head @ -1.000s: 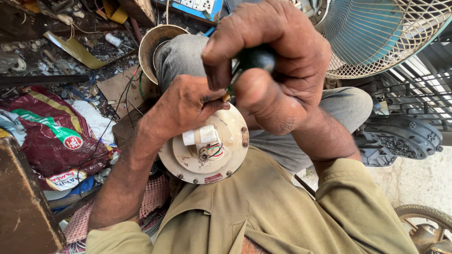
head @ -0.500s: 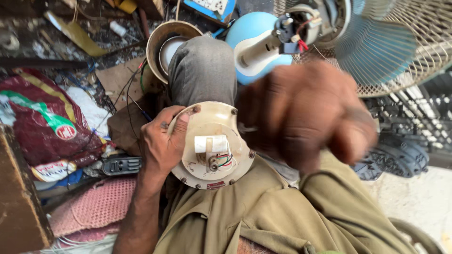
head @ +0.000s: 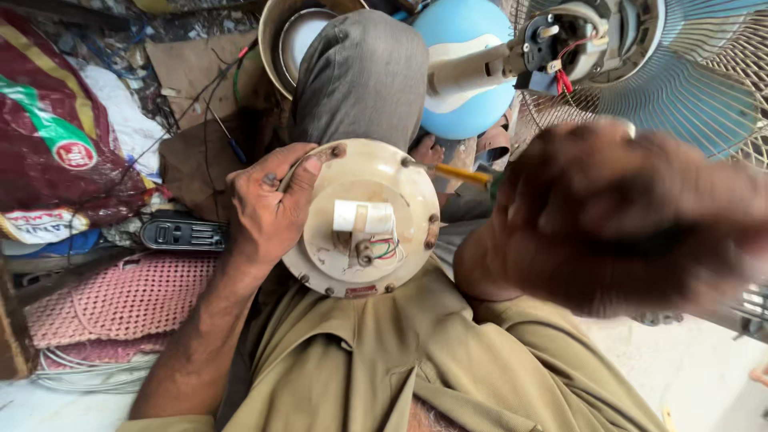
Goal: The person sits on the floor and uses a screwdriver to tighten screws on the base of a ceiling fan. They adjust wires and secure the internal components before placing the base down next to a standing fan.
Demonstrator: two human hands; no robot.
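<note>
The left hand (head: 268, 210) holds a round cream motor cover (head: 364, 216) by its left edge. The fingers are curled over the rim and the thumb lies on the top edge, so the hand is clamped on the cover. The cover rests in the person's lap, just below the bent knee in grey trousers (head: 360, 76). On its face sits a small white block (head: 364, 216) with red, green and blue wires (head: 384, 248) under it. Small screws sit around the rim.

The right hand (head: 616, 216) is big, close to the camera and blurry. It is closed in a fist around the handle of a screwdriver (head: 460, 174). The yellow shaft pokes out to the left, and its tip touches the upper right edge of the cover.

Behind the knee stands a blue and white fan body (head: 464, 72). To its right is a fan with a wire cage (head: 704, 88) and light blue blades. On the left lie a dark red bag (head: 48, 144), a black plug strip (head: 184, 234) and a pink woven mat (head: 120, 296). A round metal bowl (head: 292, 40) sits at the top near the knee.
</note>
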